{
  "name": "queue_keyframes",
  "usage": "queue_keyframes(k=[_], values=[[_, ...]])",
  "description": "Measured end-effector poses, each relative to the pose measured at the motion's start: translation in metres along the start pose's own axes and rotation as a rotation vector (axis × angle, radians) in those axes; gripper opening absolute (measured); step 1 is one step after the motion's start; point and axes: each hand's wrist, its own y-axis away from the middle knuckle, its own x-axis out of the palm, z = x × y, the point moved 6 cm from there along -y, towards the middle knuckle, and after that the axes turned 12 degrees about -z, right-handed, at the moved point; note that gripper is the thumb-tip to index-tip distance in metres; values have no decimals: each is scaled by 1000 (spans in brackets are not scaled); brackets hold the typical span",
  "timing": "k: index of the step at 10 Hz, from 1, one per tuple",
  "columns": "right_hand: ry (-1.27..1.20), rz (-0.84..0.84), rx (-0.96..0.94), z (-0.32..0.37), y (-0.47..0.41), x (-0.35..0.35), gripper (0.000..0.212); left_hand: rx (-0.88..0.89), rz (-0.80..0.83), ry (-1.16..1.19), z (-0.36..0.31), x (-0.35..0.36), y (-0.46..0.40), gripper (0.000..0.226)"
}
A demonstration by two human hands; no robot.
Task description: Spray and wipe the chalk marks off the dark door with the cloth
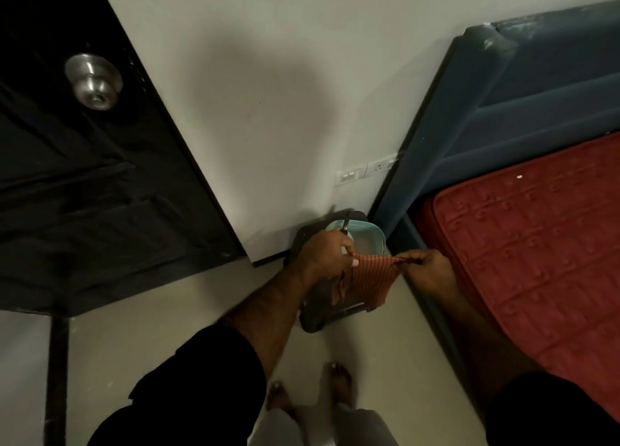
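Item 1, cloth (369, 279): orange-red, striped, stretched between my two hands and hanging slack below the fingers. It is in the air, over a dark tray (315, 321) on the floor.

Item 2, left hand (322, 256): fingers curled, thumb and forefinger pinching the cloth's left top corner. Something slim and dark with a pale tip juts up past the knuckles (I cannot tell what it is, nor whether the fingers hold it).

Item 3, right hand (427, 266): fingertips bunched tight on the cloth's right top corner; the rest of the hand is dim.

Item 4, door (94, 184): dark, panelled, well to the left of the left hand's fingers and apart from the cloth. A round metal knob (93, 81) sits high on it. Chalk marks are not discernible in this light.

Item 5, tub (364, 236): pale teal, just beyond the left fingers, resting on the tray at the foot of the wall (268, 93).

Item 6, bed (536, 244): red quilted cover, blue headboard, just right of the right fingers.

Item 7, bare feet (312, 392): on the floor, below both hands.
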Motion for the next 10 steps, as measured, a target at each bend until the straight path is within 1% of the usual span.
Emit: queue_keyframes(k=[1,2,3,4,5,6,7,8,9,10], values=[[35,14,54,-25,-16,15,20,-115,33,38,10,34,-12,16],[47,40,90,-55,-52,45,24,-269,-38,98,32,76,-42,13],[57,58,103,-68,-77,67,20,-343,-139,122,47,96,-64,16],[34,71,83,-76,-110,97,12,-346,-116,150,65,136,-90,23],[40,119,64,-80,-125,117,17,-346,-25,186,74,160,-96,37],[114,264,107,-81,-135,144,37,-342,53,220,85,180,-101,65],[204,319,7,-70,-132,153,45,-351,92,203,92,186,-102,64],[262,386,0,-62,-126,157,63,-336,99,201,93,176,-93,35],[371,373,-20,-57,-117,150,72,-337,97,201,86,157,-82,29],[315,318,-62,-29,-103,135,42,-364,42,161,82,114,-63,26]])
